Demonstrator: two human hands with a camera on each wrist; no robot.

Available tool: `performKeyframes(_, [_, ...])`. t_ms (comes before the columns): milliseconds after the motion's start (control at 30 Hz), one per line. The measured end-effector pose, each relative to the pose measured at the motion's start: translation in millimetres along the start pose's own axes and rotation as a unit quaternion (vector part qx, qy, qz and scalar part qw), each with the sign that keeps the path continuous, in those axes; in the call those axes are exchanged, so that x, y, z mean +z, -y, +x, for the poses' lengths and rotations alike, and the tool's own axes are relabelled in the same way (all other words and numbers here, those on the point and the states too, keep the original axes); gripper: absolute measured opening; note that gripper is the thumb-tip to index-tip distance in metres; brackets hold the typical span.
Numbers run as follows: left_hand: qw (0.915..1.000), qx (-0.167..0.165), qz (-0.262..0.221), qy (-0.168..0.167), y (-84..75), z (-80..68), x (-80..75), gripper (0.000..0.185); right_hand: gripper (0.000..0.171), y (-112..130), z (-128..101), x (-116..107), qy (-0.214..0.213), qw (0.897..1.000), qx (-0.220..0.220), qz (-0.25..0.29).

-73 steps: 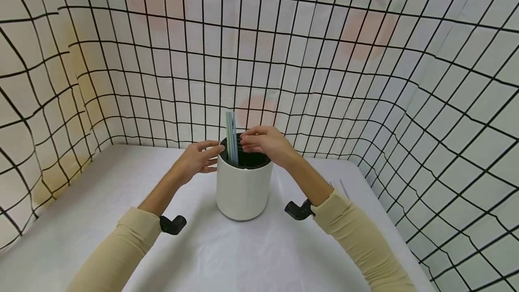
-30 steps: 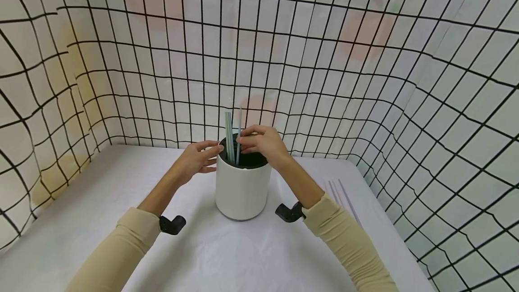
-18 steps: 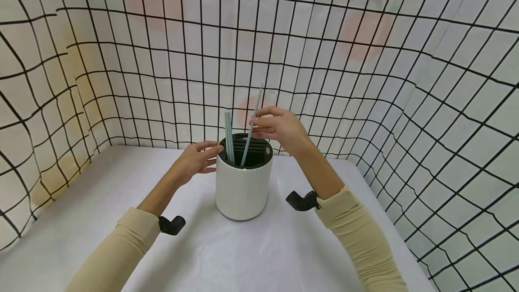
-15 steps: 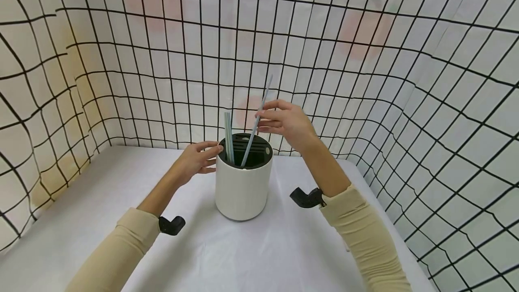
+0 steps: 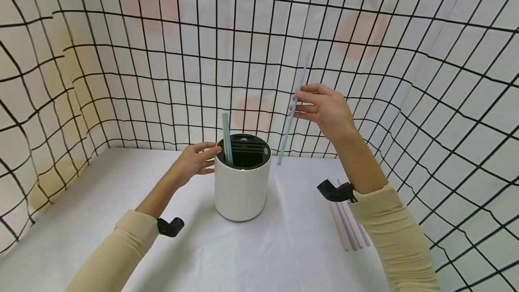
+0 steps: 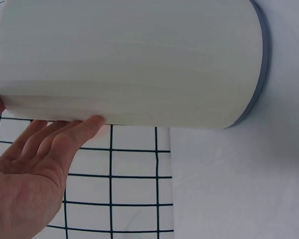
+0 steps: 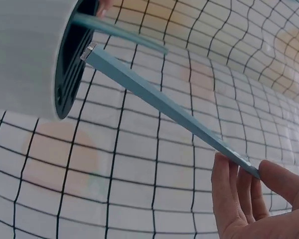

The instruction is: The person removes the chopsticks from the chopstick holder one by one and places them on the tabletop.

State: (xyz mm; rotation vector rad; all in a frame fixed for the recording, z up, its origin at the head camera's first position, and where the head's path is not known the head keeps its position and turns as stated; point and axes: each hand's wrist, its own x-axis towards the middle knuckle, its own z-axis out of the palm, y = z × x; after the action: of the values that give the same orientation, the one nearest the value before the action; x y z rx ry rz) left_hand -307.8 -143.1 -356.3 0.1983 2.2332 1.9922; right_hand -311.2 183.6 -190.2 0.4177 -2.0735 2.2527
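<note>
My right hand (image 5: 330,109) pinches a long, slim light blue stick (image 5: 285,141) between thumb and fingertips, up and right of the holder. In the right wrist view the stick (image 7: 159,105) looks flat-sided, with a silvery far end, and slants towards the holder's top. The holder (image 5: 241,195) is a white upright cylinder with a black slotted top. Pale green-blue sticks (image 5: 227,141) stand at the left of its opening. My left hand (image 5: 194,161) rests against the holder's left side near the rim, and its fingertips touch the white wall (image 6: 129,64) in the left wrist view.
Several pink and purple sticks (image 5: 348,229) lie side by side on the white table, partly hidden behind my right forearm. Black grid netting (image 5: 251,66) surrounds the table at the back and both sides. A black camera mount (image 5: 336,190) juts from my right wrist.
My right hand has drawn a light blue stick up out of the holder and carried it to the right. Fewer sticks now stand in the holder. The left hand has stayed in place.
</note>
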Motion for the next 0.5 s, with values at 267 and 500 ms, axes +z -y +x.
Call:
performKeyframes(267, [1.0000, 0.003, 0.001, 0.000, 1.9, -1.0, -1.7, 0.067, 0.033, -29.4, 1.8, -44.2, -0.014, 0.998, 0.039, -0.039])
performKeyframes(500, [1.0000, 0.006, -0.003, 0.002, 2.7, 1.5, -2.1, 0.069, 0.037, -61.1, -0.1, -89.8, -0.025, 0.994, 0.088, -0.066])
